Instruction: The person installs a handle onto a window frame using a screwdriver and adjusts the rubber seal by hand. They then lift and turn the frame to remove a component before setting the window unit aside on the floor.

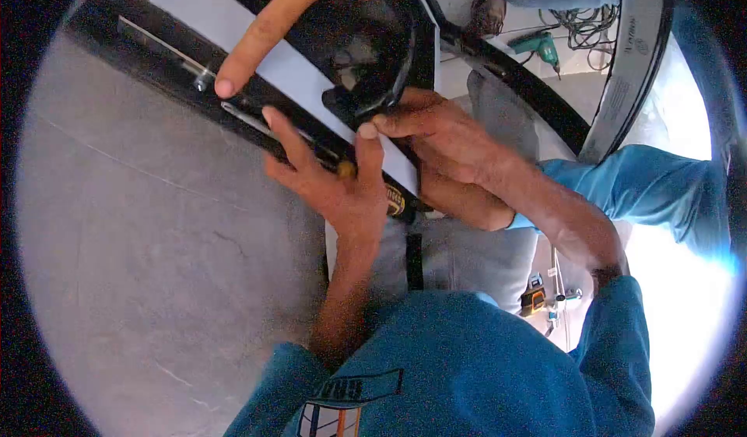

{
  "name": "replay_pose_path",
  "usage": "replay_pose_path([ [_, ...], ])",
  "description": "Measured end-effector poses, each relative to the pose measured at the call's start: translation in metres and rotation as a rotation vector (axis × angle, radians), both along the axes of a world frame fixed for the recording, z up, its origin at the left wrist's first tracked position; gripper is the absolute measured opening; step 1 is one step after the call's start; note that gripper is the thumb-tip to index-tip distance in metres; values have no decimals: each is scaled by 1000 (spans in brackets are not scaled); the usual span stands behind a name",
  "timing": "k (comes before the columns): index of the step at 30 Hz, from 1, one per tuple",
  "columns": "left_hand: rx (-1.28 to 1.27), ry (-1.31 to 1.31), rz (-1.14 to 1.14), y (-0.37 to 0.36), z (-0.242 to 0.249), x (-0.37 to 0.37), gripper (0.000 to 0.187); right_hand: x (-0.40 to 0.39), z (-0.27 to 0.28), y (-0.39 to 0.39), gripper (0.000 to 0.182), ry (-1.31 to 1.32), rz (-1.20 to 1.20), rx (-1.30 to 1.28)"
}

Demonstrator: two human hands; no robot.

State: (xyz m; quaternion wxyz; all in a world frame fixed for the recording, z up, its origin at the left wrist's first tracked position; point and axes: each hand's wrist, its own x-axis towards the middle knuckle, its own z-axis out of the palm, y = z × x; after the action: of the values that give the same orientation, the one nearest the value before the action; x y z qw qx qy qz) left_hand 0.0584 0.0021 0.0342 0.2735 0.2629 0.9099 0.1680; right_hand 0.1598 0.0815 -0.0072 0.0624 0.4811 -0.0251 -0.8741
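Note:
A black tyre-like ring [156, 52] with a thin metal strip along it runs slantwise across the top. My left hand [331, 184] lies across it, fingers spread, pressing a black tool with a yellow tip and yellow label [397, 201] against the ring. My right hand [443, 133] is closed on a black curved part [373, 94] just above. Another person's hand [272, 24] reaches in from the top, its index finger touching the ring beside a small metal fitting [201, 83]. A second forearm [467, 203] with a blue cuff lies under my right hand.
Grey concrete floor [156, 242] fills the left. A silver wheel rim [630, 63] arcs at the upper right. A green drill [537, 46] and tangled cables [583, 21] lie at the top. A person in blue [654, 188] is at the right; a yellow tape measure [533, 301] lies below.

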Motion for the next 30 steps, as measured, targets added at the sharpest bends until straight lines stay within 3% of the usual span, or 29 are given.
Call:
replay_pose_path([
  [3,6,-62,19,-4,7,2,90,5,-25,-14,39,115,182,264],
  [4,-23,-43,-33,-5,9,2,90,8,-27,-15,38,91,245,227],
  [7,-34,-10,-121,-3,7,-1,92,3,-14,-13,39,8,63,199],
  [11,-45,-12,-55,-4,8,3,93,11,-20,-15,35,37,121,340],
  [13,-31,3,-42,-2,6,5,93,11,-3,10,21,-1,374,414],
  [19,-33,-33,12,-3,8,9,93,13,3,14,27,101,207,48],
  [26,-44,-57,8,-3,9,4,92,17,-7,-5,26,225,84,-33],
  [28,-88,-70,8,-2,10,6,90,15,2,-8,25,65,-49,-150],
  [30,-48,-61,-9,-5,6,5,90,9,12,-4,22,1,-51,-98],
])
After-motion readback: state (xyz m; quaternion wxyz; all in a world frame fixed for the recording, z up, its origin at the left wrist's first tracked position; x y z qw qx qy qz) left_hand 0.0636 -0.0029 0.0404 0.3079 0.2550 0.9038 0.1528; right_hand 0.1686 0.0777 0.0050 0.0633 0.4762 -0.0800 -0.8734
